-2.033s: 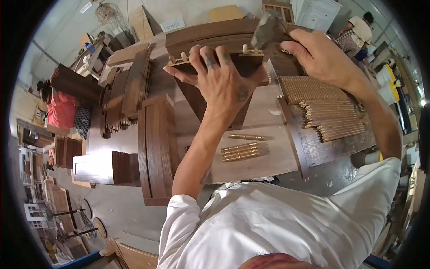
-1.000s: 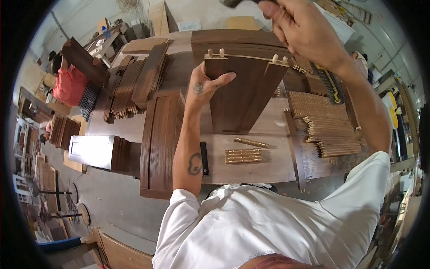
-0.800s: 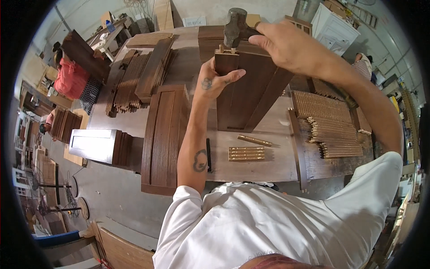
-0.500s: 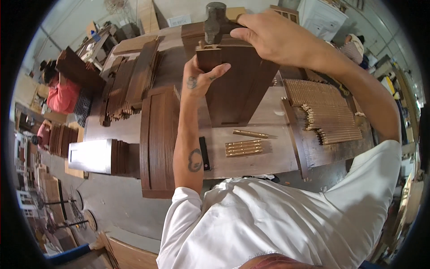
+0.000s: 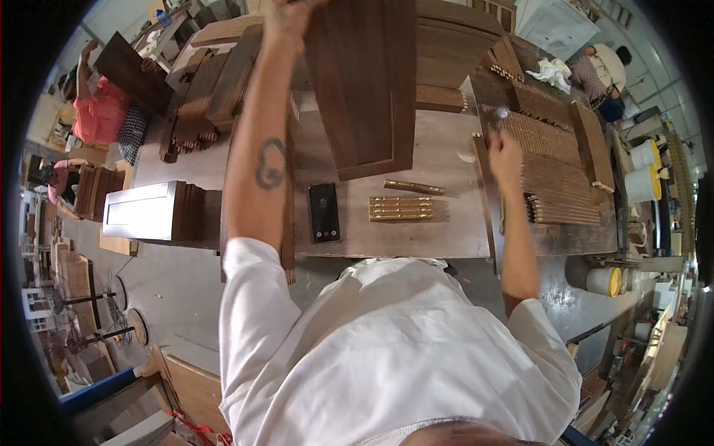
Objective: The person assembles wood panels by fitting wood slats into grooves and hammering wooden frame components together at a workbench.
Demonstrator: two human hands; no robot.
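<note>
**Right arm's swung away from the panel, and the panel's top end has left the view**

Half a second ago the right grip [image 5: 506,152] had a hammer over the panel's pegged top end; now it's dropped out to about 2 o'clock, above the big pile of slats [image 5: 561,178]. There's a grey metallic blur [image 5: 501,114] by its fingertips that might be that hammer, but it's too smeared to be sure, so can't tell whether that grip is closed on anything.

Left grip [image 5: 291,16] is way up between 11 and 12, partly cut off, and it's hanging on to the side edge of the dark wood panel [image 5: 366,93]. That panel sits at 12 o'clock, lower end facing the wearer. Can't tell if that end touches the counter [image 5: 457,234].

Phone's [image 5: 323,213] in full sight now, since the left forearm no longer covers part of it. At 3 o'clock from it is a neat little group of slats [image 5: 400,209], with a single slat [image 5: 414,186] lying just beyond.

Around the edges: a stack of panels with a shiny face [image 5: 145,212] at 9, a co-worker in a coral top [image 5: 100,115] holding a dark board [image 5: 132,74] at 10, and crumpled white cloth [image 5: 552,73] near 2.
</note>
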